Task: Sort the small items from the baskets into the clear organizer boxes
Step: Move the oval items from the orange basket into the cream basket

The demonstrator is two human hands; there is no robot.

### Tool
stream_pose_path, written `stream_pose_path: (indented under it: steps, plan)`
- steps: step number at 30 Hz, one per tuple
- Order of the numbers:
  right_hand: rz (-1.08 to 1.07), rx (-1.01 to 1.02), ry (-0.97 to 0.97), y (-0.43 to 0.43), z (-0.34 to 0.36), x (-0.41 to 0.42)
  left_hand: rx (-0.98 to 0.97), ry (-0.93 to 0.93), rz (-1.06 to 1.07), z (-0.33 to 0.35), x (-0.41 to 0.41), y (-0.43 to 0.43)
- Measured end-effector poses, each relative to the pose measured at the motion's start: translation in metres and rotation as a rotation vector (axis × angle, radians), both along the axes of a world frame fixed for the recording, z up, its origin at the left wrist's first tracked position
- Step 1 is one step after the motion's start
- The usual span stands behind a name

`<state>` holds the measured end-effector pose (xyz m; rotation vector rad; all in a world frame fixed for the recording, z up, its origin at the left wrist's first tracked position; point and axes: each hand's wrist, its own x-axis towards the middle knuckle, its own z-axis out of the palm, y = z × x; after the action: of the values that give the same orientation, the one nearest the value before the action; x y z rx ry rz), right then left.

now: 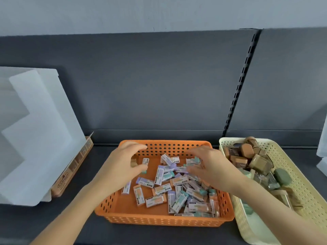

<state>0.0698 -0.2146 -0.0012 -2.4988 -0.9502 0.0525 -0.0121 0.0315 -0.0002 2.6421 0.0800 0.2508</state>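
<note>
A dark grey shelf back panel (159, 85) fills most of the view, with a slotted black upright (238, 85) running down it on the right and a pale wall above. Below it lies the dark shelf surface (74, 191). On the left, frosted white plastic panels (35, 138) lean back, with a brown cardboard box (72, 174) just beside their lower right edge. An orange perforated basket (159, 220) sits at the middle of the shelf, and a cream perforated basket (304, 188) just to its right holds brown and green packaged items (256, 161). The left hand (123, 163) hovers over the orange basket's rear left corner, its fingers curved and thumb apart from them; whether it holds anything cannot be told. The right hand (208, 165) reaches down at the rear right, its fingertips among the small sleeved erasers (159, 190) scattered across the basket floor; its grip is too blurred to tell.
</note>
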Motion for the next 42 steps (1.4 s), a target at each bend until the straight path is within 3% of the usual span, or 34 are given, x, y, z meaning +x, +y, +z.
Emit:
stream_pose_path:
  steps: [11, 19, 23, 33, 42]
  plan:
    - [0.387, -0.085, 0.036, 0.14, -0.026, 0.0, -0.091, -0.054, 0.144, -0.034, -0.033, 0.059]
    - [0.267, -0.259, -0.02, 0.187, -0.059, 0.014, -0.146, -0.088, 0.176, -0.047, -0.03, 0.063]
    - [0.228, -0.282, 0.037, 0.183, -0.06, 0.009, -0.149, -0.089, 0.216, -0.047, -0.031, 0.061]
    - [0.06, 0.08, 0.13, 0.103, 0.0, 0.011, -0.113, 0.003, 0.245, -0.036, -0.027, 0.059]
    - [-0.234, 0.183, -0.02, -0.004, 0.018, 0.025, 0.045, -0.003, 0.139, -0.02, 0.003, 0.025]
